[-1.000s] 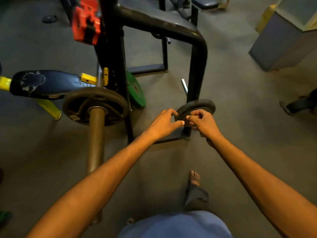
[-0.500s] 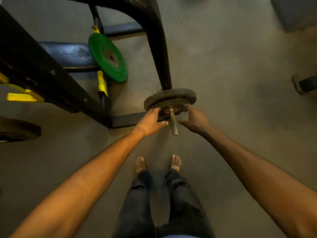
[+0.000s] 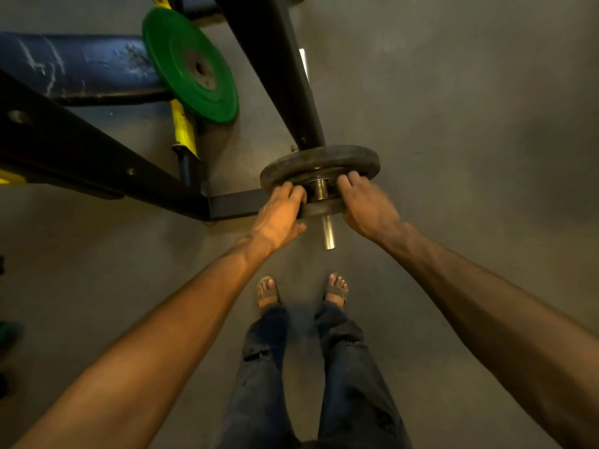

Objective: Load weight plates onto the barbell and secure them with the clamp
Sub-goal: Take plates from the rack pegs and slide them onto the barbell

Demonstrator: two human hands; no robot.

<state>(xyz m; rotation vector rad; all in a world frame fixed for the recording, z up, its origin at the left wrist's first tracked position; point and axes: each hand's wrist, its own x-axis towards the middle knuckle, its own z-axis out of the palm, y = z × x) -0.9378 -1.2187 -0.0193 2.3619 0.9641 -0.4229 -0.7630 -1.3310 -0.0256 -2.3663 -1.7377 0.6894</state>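
Two black weight plates hang on a chrome storage peg [image 3: 328, 233] at the foot of a black rack post [image 3: 278, 69]. The larger plate [image 3: 324, 155] sits at the back. A smaller black plate [image 3: 322, 208] is in front of it, pulled a little along the peg. My left hand [image 3: 278, 215] grips the small plate's left edge and my right hand [image 3: 368, 207] grips its right edge, fingers curled behind it. The barbell and any clamp are out of view.
A green plate [image 3: 191, 64] hangs on another peg at upper left, beside a blue padded bench [image 3: 77, 64] and a yellow strut [image 3: 183, 124]. The rack's black base beam [image 3: 97, 160] runs across the left. My sandalled feet [image 3: 337, 288] stand just below the peg on the grey floor.
My view has swung from the loaded barbell down to the storage peg. Both hands have closed around the front small plate, which now sits slightly apart from the larger one.
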